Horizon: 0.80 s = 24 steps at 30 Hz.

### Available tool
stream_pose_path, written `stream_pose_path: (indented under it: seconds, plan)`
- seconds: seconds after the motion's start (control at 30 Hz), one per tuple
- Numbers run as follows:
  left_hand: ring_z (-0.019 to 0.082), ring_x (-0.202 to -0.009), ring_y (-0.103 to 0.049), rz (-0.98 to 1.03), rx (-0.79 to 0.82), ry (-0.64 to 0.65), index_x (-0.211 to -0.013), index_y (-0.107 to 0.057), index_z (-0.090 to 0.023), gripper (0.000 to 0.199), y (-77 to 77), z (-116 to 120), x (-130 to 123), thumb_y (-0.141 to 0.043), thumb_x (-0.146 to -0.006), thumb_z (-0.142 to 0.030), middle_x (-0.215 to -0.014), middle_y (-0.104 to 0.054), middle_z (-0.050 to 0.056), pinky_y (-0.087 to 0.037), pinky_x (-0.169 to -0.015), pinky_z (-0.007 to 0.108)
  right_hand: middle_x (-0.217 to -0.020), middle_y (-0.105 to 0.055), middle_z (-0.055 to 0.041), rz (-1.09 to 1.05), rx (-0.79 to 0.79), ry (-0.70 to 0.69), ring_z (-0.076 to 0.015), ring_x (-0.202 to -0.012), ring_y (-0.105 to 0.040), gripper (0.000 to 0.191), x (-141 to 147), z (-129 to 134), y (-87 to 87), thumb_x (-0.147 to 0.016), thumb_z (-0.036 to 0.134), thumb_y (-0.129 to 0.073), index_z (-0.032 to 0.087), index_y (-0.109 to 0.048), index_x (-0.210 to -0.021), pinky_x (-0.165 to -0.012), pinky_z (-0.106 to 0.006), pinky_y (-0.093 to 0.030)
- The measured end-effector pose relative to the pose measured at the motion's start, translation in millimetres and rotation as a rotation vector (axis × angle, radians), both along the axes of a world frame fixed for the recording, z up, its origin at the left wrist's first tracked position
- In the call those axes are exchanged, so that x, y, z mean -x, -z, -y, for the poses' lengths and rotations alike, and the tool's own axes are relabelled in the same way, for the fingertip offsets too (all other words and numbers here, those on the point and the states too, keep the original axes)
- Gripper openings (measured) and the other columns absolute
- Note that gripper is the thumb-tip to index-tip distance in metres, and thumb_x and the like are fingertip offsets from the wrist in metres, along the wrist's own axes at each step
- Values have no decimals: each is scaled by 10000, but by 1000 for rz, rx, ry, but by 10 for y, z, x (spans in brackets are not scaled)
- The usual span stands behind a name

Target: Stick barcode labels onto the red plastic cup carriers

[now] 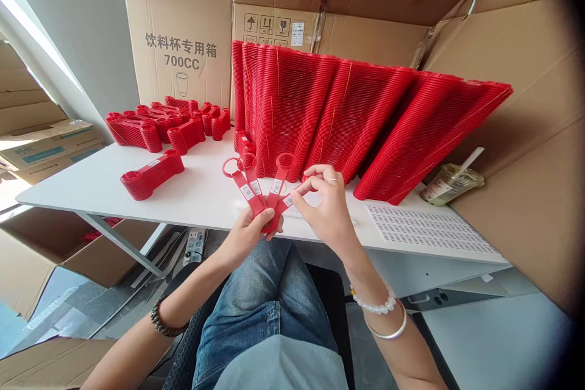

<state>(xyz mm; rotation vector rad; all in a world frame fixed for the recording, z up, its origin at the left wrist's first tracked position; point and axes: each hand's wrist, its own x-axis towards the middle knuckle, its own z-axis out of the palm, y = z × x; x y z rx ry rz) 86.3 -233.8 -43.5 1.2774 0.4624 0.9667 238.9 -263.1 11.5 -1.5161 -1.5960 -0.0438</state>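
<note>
My left hand (249, 233) is closed around the lower ends of several red plastic strips, spread like a fan above the table's front edge. Each strip (276, 185) seems to have a ring at its end and carries a white barcode label (247, 192). With thumb and fingers, my right hand (326, 210) pinches the rightmost strip (292, 196) beside its label; its far end is hidden behind my fingers. Just behind my hands, tall stacks of the same red strips (292, 109) stand on the white table (205, 198).
Smaller red bundles (137, 131) lie at the back left, with one labelled bundle (153, 175) nearer. A label sheet (425, 228) lies at the right, near a tilted plastic cup (452, 184) with a straw. Cardboard (178, 42) walls the back. An open box (82, 250) sits below left.
</note>
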Motion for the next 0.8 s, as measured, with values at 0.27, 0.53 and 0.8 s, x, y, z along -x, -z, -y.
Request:
stream_pose_path:
  seconds: [0.27, 0.53, 0.8]
  plan:
    - [69, -518, -423, 58, 38, 1, -820, -554, -154, 246, 30, 43, -52, -509, -905, -381, -670, -569, -26, -351, -597, 263, -1306, -582, -71, 342, -192, 343, -350, -1150, -485, 120, 88, 71, 137, -805, 332, -704, 235, -690, -736, -898, -539, -339]
    - [62, -506, -426, 86, 10, -25, -778, -552, -158, 255, 32, 7, -3, -527, -904, -379, -657, -579, -28, -401, -623, 258, -1463, -447, -115, 263, -183, 368, -392, -1234, -442, 519, 69, 13, 191, -865, 417, -610, 335, -490, -1363, -900, -591, -355]
    - [63, -484, -409, 83, 67, -117, -666, -534, -163, 266, 6, -116, 27, -600, -847, -347, -610, -560, -28, -476, -663, 265, -1443, -438, -146, 17, -108, 333, -355, -1273, -433, 518, -162, -328, 319, -886, 397, -572, 272, -438, -1370, -978, -587, -347]
